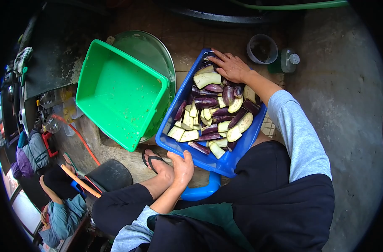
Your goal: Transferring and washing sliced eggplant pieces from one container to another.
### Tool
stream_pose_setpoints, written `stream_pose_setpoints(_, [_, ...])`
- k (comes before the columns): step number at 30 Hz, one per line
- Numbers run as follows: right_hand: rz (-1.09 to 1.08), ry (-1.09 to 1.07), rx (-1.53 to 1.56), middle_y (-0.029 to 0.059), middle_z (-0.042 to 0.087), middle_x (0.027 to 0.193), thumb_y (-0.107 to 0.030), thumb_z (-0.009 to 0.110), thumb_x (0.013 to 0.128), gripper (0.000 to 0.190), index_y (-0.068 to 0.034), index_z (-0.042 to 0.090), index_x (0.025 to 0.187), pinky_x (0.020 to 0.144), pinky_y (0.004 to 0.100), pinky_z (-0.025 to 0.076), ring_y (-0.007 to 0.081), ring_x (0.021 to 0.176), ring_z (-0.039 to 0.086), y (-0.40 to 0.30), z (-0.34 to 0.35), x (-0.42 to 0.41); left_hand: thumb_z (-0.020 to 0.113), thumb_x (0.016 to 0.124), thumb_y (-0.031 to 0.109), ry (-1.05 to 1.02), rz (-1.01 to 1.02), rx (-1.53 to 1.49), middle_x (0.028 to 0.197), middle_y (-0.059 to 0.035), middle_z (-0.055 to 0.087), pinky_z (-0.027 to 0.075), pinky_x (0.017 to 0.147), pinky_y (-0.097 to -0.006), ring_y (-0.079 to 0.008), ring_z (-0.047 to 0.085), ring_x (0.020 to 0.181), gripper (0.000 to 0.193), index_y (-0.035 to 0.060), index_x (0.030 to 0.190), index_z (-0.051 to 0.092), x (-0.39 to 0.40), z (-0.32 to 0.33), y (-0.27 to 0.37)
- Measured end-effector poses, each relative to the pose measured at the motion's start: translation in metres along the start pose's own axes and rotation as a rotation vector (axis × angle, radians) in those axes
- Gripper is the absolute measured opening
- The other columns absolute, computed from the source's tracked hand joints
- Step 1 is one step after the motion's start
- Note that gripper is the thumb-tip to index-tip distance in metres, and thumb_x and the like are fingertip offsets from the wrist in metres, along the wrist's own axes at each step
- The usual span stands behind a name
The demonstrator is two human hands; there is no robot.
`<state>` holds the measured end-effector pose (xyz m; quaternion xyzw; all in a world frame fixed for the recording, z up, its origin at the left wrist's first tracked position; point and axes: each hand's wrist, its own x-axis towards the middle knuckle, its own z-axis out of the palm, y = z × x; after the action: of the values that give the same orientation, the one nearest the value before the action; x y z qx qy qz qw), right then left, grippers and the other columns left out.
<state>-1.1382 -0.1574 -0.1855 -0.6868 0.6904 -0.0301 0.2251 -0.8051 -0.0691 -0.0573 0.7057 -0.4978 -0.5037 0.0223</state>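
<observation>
A blue plastic basin [224, 165] in front of me holds many cut pieces of purple eggplant [207, 80], some with pale flesh showing. My right hand [231, 67] reaches over the basin's far end, fingers spread, on or just above the contents near the far left corner; the exact contact is unclear. At the near left corner, my left hand [182, 167] is beside the rim with its thumb and fingertips up against it; whether it grips the rim is unclear. Left of the basin, a green plastic tub [122, 97] with small bits inside is tilted on a round metal tray [147, 47].
A small clear bowl [262, 49] and a capped bottle [289, 60] stand at the far right. A black bucket [111, 174] is at my left foot. Another person [63, 217] sits at the lower left. An orange hose [84, 141] crosses the floor; a blue stool [204, 189] is below the basin.
</observation>
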Motion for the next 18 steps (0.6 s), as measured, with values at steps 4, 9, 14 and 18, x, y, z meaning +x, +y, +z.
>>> stream_pose_setpoints(4, [0.004, -0.019, 0.014, 0.0018, 0.012, 0.147, -0.033, 0.039, 0.089, 0.052, -0.026, 0.023, 0.138, 0.096, 0.0455, 0.036, 0.0308, 0.123, 0.035, -0.005, -0.005, 0.002, 0.049, 0.086, 0.012, 0.024, 0.064, 0.034, 0.092, -0.0216, 0.05, 0.045, 0.07, -0.0338, -0.0225, 0.053, 0.079, 0.034, -0.0052, 0.103, 0.025, 0.002, -0.001, -0.011])
stream_pose_setpoints(9, [0.039, -0.059, -0.003, 0.0016, 0.011, 0.148, -0.034, 0.038, 0.089, 0.052, -0.027, 0.022, 0.138, 0.096, 0.0462, 0.035, 0.0304, 0.123, 0.035, -0.002, -0.003, 0.0, 0.05, 0.084, 0.009, 0.044, 0.158, 0.003, 0.094, -0.0227, 0.049, 0.043, 0.076, -0.0373, -0.0269, 0.052, 0.083, 0.038, -0.0053, 0.106, 0.024, -0.002, 0.002, -0.004])
stream_pose_setpoints(14, [0.043, -0.075, 0.007, 0.0008, 0.009, 0.148, -0.035, 0.037, 0.09, 0.052, -0.027, 0.022, 0.139, 0.097, 0.047, 0.033, 0.0307, 0.124, 0.033, -0.005, -0.003, 0.001, 0.051, 0.084, 0.009, 0.037, 0.128, -0.023, 0.094, -0.0218, 0.048, 0.042, 0.075, -0.037, -0.0256, 0.051, 0.082, 0.039, -0.0047, 0.108, 0.024, -0.001, 0.002, -0.012])
stream_pose_setpoints(18, [0.069, -0.11, 0.011, -0.0004, 0.007, 0.148, -0.036, 0.037, 0.09, 0.052, -0.028, 0.021, 0.139, 0.097, 0.0472, 0.033, 0.0315, 0.125, 0.032, -0.007, -0.005, 0.001, 0.052, 0.083, 0.008, 0.03, 0.158, -0.025, 0.095, -0.021, 0.048, 0.042, 0.075, -0.0366, -0.0243, 0.05, 0.081, 0.04, -0.0049, 0.108, 0.024, -0.001, 0.001, -0.014])
